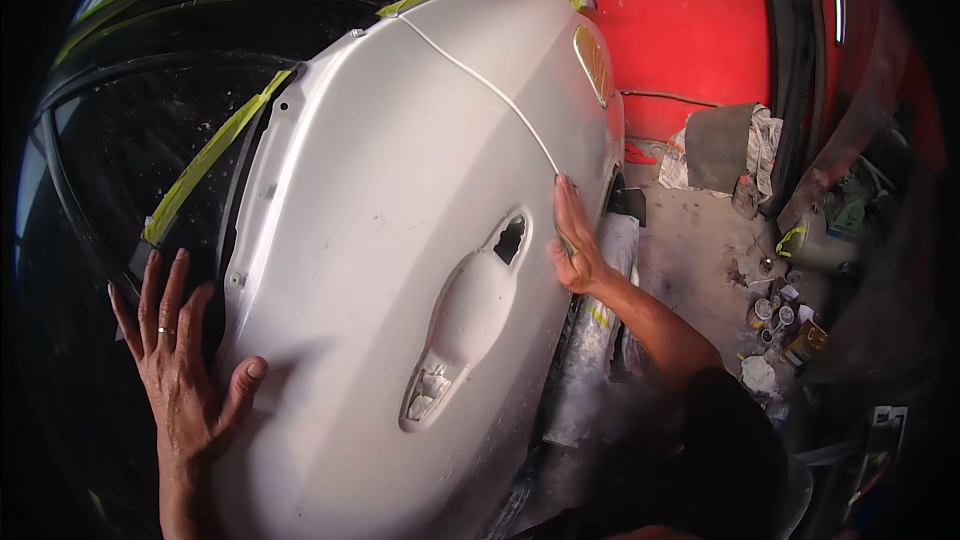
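Observation:
A pale grey-white car door (330, 270) fills the middle of the view, with its handle off. Its handle recess (465, 310) shows a dark hole at the upper end. My left hand (180, 350), a ring on one finger, is open with fingers spread at the door's upper edge, over the dark window (110, 160). On the door's right side, just below the panel seam (490, 90), lies my right hand (577, 240), its fingers stretched out along the surface. Whether anything thin lies under its palm is hidden.
Yellow masking tape (215, 155) edges the window. Beyond the seam is the rear panel with a taped flap (592, 65). On the floor (680, 240) at right are newspaper (765, 145), a plastic bottle (746, 196) and several small cans (763, 309). A red wall (690, 20) stands behind.

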A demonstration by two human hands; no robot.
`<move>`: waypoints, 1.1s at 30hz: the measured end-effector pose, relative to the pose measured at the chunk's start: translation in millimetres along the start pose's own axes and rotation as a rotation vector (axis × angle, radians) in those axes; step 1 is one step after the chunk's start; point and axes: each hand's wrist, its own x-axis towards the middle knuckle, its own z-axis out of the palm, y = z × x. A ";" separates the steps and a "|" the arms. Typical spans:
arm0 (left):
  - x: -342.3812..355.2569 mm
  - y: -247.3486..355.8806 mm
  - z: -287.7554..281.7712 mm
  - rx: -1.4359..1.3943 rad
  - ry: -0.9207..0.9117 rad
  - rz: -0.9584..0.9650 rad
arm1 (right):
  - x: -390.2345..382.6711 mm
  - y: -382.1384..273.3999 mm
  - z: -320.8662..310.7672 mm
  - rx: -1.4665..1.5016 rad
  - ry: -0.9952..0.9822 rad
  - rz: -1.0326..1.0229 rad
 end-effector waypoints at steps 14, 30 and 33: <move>1.4 -4.5 3.6 0.060 -0.001 0.017 | 94.7 -29.1 -5.1 -0.027 -0.185 -0.047; 6.2 2.5 12.4 -0.034 0.080 0.006 | 91.3 -83.1 14.7 0.024 -0.024 0.256; -1.7 -1.9 7.2 -0.060 0.048 -0.014 | 53.9 -183.7 43.2 0.034 -0.105 0.128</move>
